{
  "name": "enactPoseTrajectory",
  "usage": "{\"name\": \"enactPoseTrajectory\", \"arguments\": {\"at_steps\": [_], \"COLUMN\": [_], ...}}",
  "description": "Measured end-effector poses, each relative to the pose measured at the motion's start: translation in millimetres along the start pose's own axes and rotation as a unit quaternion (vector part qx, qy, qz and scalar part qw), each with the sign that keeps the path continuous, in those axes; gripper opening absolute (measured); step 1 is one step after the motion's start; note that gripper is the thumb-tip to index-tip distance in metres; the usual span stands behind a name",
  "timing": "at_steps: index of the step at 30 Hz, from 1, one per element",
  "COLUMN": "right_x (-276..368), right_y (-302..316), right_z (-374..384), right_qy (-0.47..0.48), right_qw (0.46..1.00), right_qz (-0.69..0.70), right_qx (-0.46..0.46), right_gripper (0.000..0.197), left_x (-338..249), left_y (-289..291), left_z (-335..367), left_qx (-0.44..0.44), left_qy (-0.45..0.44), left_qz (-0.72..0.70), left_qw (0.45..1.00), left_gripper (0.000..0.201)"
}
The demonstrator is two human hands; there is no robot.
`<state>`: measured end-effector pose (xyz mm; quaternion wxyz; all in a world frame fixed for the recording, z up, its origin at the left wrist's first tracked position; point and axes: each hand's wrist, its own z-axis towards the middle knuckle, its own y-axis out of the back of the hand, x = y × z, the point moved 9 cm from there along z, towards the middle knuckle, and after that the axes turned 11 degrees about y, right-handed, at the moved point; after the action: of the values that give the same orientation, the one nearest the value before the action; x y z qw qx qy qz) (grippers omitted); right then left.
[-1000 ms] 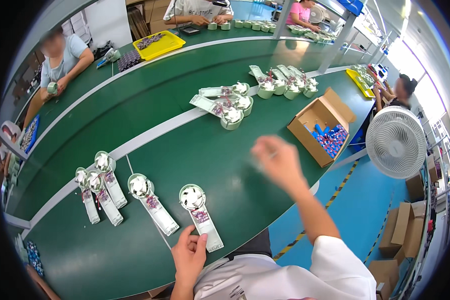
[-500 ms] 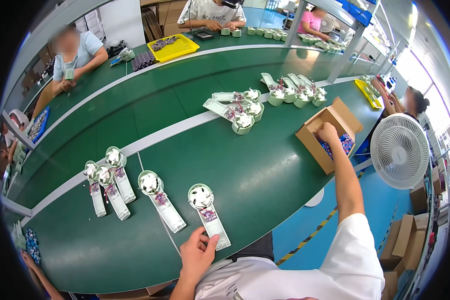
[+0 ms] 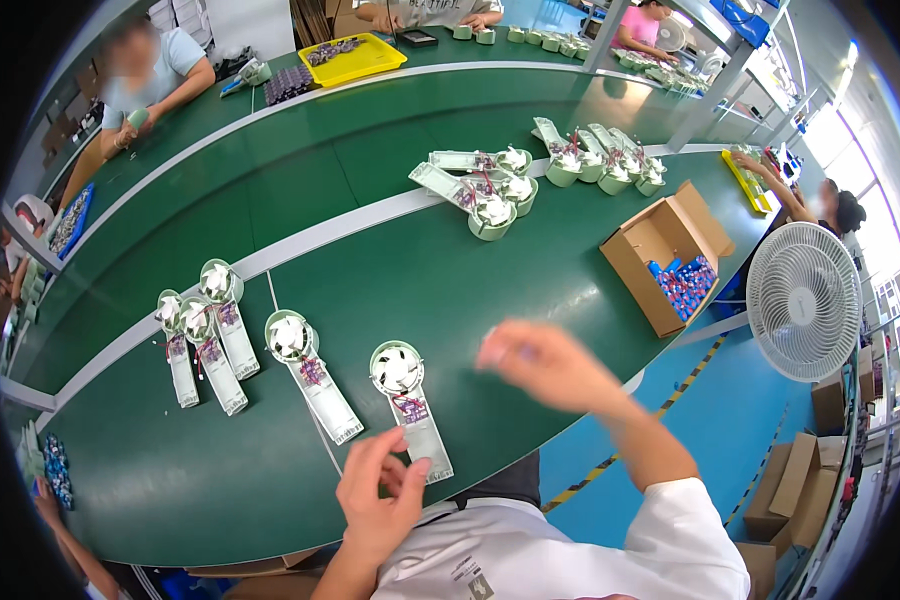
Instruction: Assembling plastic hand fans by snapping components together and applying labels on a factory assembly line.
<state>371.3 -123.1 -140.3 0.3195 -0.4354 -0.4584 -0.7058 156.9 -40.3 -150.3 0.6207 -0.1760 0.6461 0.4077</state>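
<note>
An opened handheld fan (image 3: 398, 369) lies right in front of me, with white blades in a pale green ring and a purple circuit board with red wires on its handle. My left hand (image 3: 378, 490) is beside the handle's lower end, thumb and fingers apart; whether it touches the handle I cannot tell. To the right, my right hand (image 3: 545, 368) is over the table, smeared by motion, its fingers pinched together; what they hold cannot be made out. A cardboard box (image 3: 642, 262) on the right holds blue and pink cylindrical cells (image 3: 686, 287).
More opened fans lie left (image 3: 290, 336), in a middle cluster (image 3: 492, 212) and farther right (image 3: 615, 170). A grey rail (image 3: 330, 232) crosses the green table. A white standing fan (image 3: 802, 305) is beyond the right edge. Co-workers sit around, near a yellow tray (image 3: 355, 66).
My right hand has come out of the cardboard box and moved left toward the nearest handheld fan. My left hand's fingers have loosened at that fan's handle. The view has shifted slightly.
</note>
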Motion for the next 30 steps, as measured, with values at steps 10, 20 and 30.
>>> {"name": "enactPoseTrajectory", "arguments": {"at_steps": [10, 20, 30], "right_x": [49, 33, -8], "right_y": [-113, -93, -93], "right_z": [-27, -28, -53], "right_qy": [0.137, 0.016, -0.166], "right_qw": [0.949, 0.993, 0.957], "right_qz": [-0.176, 0.077, 0.238], "right_qx": [0.224, 0.089, 0.005], "right_gripper": [0.016, 0.011, 0.005], "left_x": [-4, 2, 14], "left_y": [4, 1, -12], "left_z": [-7, -10, -18], "left_qx": [-0.012, 0.02, -0.02], "left_qy": [-0.025, -0.037, -0.071], "left_qz": [-0.018, -0.029, -0.114], "left_qw": [0.999, 0.999, 0.991], "left_gripper": [0.019, 0.017, 0.02]}}
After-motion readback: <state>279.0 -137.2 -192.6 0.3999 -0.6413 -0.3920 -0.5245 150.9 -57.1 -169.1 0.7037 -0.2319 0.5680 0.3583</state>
